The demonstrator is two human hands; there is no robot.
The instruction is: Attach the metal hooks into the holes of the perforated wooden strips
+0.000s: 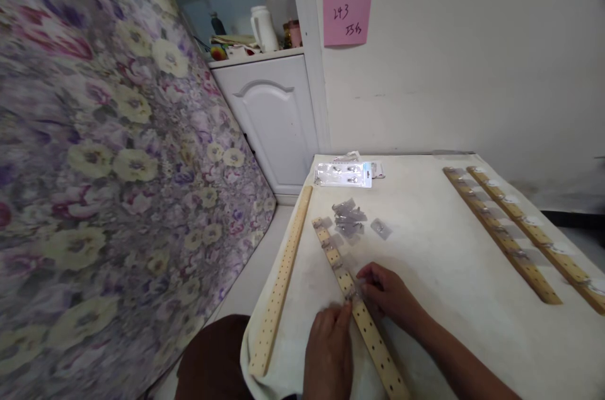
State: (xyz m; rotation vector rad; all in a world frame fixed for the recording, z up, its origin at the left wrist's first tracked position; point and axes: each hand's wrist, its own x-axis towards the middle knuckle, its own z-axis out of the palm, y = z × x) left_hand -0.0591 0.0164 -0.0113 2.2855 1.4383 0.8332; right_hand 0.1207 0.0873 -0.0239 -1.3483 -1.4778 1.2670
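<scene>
Worked with both hands at a narrow, pale wood-toned strip [378, 346], drilled with round holes and laid slantwise across the near middle of a cream cloth-covered bench [435, 233]. Set the left hand [329, 346] against the strip's left edge, with bent, close-set fingers and thumb tip beside a clear, glinting piece [352, 295]. Held the right hand [388, 291] at the strip's right side, half curled, with thumb and forefinger near the same piece. Could not tell any firm grip on it by either hand. Showed more transparent pieces along the strip's far half. Had near its far end a loose heap of crinkled clear packets [348, 218] and, just right, a single flat packet [380, 228]. Featured farther back a glossy, moulded blister card [344, 174]. Included at left a long second strip [278, 293] with rows of small holes; at right, two strips [501, 231] side by side, dotted with clear plastic. Took in draped floral fabric [118, 167], a white cabinet door [276, 120] with arched moulding, a smooth white jug [265, 28] and square pink paper [347, 6].
</scene>
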